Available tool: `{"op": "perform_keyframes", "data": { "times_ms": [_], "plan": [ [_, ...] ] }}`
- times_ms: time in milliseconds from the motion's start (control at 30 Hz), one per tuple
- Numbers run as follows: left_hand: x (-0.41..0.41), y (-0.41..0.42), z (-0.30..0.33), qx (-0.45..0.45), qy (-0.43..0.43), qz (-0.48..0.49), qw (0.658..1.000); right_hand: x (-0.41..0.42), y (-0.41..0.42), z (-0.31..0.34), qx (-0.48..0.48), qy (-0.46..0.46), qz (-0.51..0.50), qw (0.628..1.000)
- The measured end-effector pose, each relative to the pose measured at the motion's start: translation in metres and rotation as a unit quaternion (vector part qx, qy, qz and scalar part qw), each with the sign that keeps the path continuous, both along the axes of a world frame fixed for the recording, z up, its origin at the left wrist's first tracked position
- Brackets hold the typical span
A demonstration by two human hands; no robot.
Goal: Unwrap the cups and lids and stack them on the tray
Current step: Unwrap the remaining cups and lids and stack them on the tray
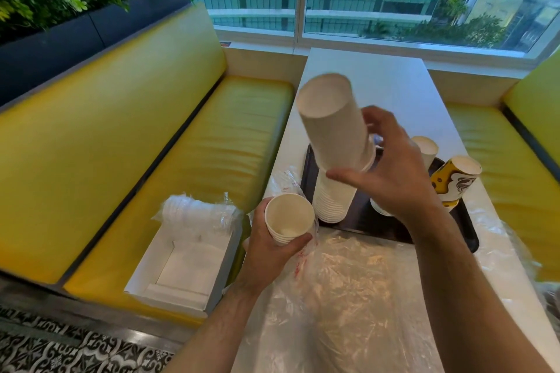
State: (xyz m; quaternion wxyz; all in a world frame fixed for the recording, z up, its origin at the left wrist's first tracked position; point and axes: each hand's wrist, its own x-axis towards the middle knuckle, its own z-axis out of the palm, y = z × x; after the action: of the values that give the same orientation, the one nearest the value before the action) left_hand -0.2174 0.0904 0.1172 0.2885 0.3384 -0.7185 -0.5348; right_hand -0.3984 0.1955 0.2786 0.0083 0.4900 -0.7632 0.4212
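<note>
Nearest: crumpled clear plastic wrap (348,297) covers the near end of the white desk (378,85).

Left hand (272,248), low at the desk's left edge: grip curled round a short nested stack of white cups (289,218), mouth up; about four rims show at the fingers. A strip of red-printed wrap hangs beside it.

Right hand (391,179), raised above the dark tray (466,230): fingers spread, grip round the lower end of a long white cup stack (333,124), which tilts up and left, base end toward the camera. Cup count unreadable.

On the tray, four stacks: one tall white stack (331,203) just under the held one, one partly hidden behind the right wrist, one printed yellow stack (456,182) at right, one white stack (425,150) at the far side.

Left, on the yellow bench (181,160): one open white box (185,263), with one wrapped bundle of lids (197,212) at its far end.
</note>
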Motion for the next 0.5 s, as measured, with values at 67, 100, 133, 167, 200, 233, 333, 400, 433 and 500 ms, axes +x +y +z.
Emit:
{"op": "perform_keyframes", "data": {
  "times_ms": [67,100,133,167,200,233,333,400,433,500],
  "plan": [
    [0.001,0.001,0.003,-0.005,0.005,0.001,1.0,-0.004,-0.006,0.007,-0.053,-0.003,-0.026,0.998],
    [0.0,0.001,0.004,-0.006,0.006,0.002,1.0,-0.006,-0.009,0.009,-0.072,0.001,-0.042,0.997],
    [0.0,0.002,0.005,-0.005,0.006,0.003,1.0,-0.009,-0.012,0.009,-0.083,0.004,-0.058,0.995],
    [-0.001,0.002,0.005,-0.004,0.004,0.005,1.0,-0.012,-0.015,0.008,-0.089,0.003,-0.073,0.993],
    [-0.001,0.003,0.006,0.0,0.005,0.006,1.0,-0.015,-0.017,0.006,-0.091,-0.004,-0.086,0.992],
    [0.0,0.003,0.006,0.003,0.005,0.007,1.0,-0.019,-0.02,0.003,-0.091,-0.015,-0.094,0.991],
    [0.002,0.005,0.007,0.007,-0.013,0.011,1.0,-0.027,-0.025,-0.008,-0.08,-0.049,-0.109,0.99],
    [0.003,0.004,0.006,0.011,-0.017,0.011,1.0,-0.032,-0.028,-0.016,-0.063,-0.068,-0.117,0.989],
    [0.003,0.004,0.006,0.011,-0.018,0.01,1.0,-0.034,-0.028,-0.022,-0.054,-0.075,-0.12,0.988],
    [0.003,0.004,0.007,0.013,-0.021,0.009,1.0,-0.037,-0.029,-0.034,-0.033,-0.09,-0.122,0.988]
  ]
}}
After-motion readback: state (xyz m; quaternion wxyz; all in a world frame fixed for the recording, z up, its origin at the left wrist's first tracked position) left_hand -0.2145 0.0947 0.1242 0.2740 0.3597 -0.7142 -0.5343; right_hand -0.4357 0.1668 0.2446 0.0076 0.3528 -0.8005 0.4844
